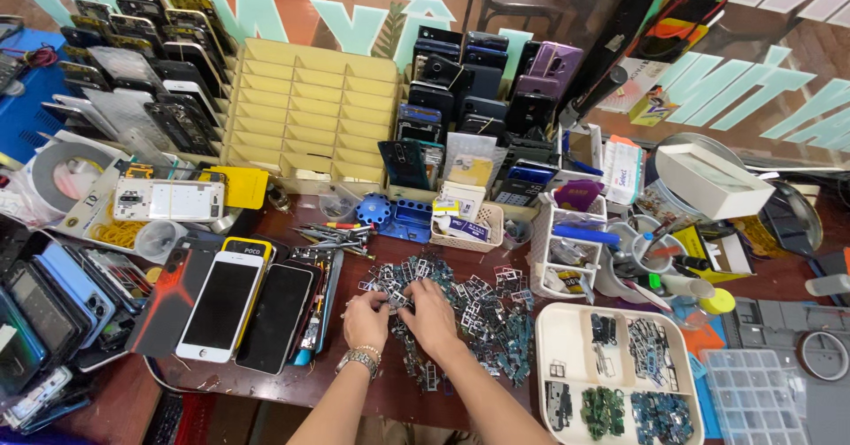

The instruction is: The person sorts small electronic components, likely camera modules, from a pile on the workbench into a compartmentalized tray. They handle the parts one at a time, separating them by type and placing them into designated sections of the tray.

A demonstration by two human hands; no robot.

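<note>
While both sets of fingers dig into the pile of small metal card trays (452, 308) on the wooden counter (354, 383), they curl down among the pieces. The left hand (366, 319), with a metal watch (361, 358) on its wrist, has its fingers bent and pinched on a tray at the near left edge of the pile. The right hand (431, 314) lies just beside it, touching it, fingers bent into the heap; whether they grip a piece I cannot tell.

The pile spreads across the middle of the counter, from the hands out toward the right. Left of it lie several phones side by side, among them a white-and-yellow phone (221, 301) face up and a black phone (279, 317) next to it. Right of the pile sits a cream sorting tray (567, 339) with small dark and green parts in its compartments. Behind the pile stand a blue tool holder (398, 215) and a small white basket (469, 228). Farther back a yellow slotted rack (301, 117) stands empty in the middle, with phones standing upright on either side.
</note>
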